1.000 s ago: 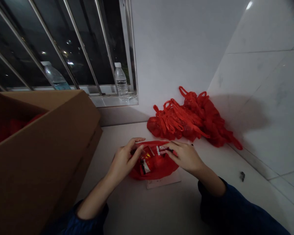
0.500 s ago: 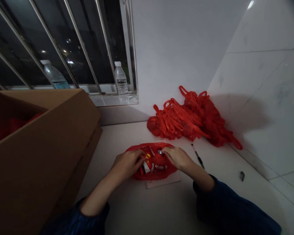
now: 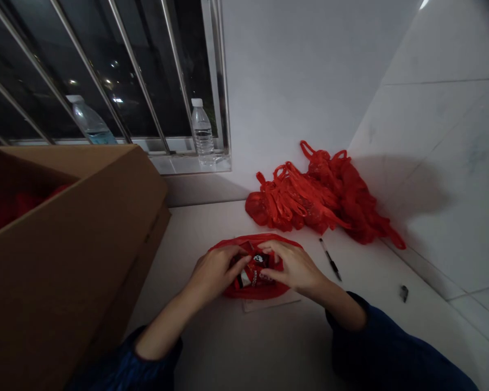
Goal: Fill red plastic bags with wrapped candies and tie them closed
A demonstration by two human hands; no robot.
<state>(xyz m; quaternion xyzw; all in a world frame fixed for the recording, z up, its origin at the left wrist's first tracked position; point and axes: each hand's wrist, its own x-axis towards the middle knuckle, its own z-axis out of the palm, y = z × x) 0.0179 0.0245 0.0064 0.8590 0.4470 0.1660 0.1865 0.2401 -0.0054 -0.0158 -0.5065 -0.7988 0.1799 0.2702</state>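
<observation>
An opened red plastic bag lies on the white table, its mouth spread wide. Small packets show inside, among them a black one with a white mark and a red-and-white one. My left hand reaches over the left rim, fingers curved and thumb slightly apart from them, over the packets. From the right comes my right hand, its thumb and fingers spread on either side of the black packet. I see nothing gripped in either hand. Parts of the contents are hidden under my fingers.
Tied red bags are heaped against the wall. A large cardboard box with red material inside stands at left. A pen and its dark cap lie at right. Flat paper is under the bag. Bottles stand by the window.
My right hand has opened from a pinch and spread its fingers. The black packet now shows more plainly in the bag. My left hand has shifted slightly right over the contents.
</observation>
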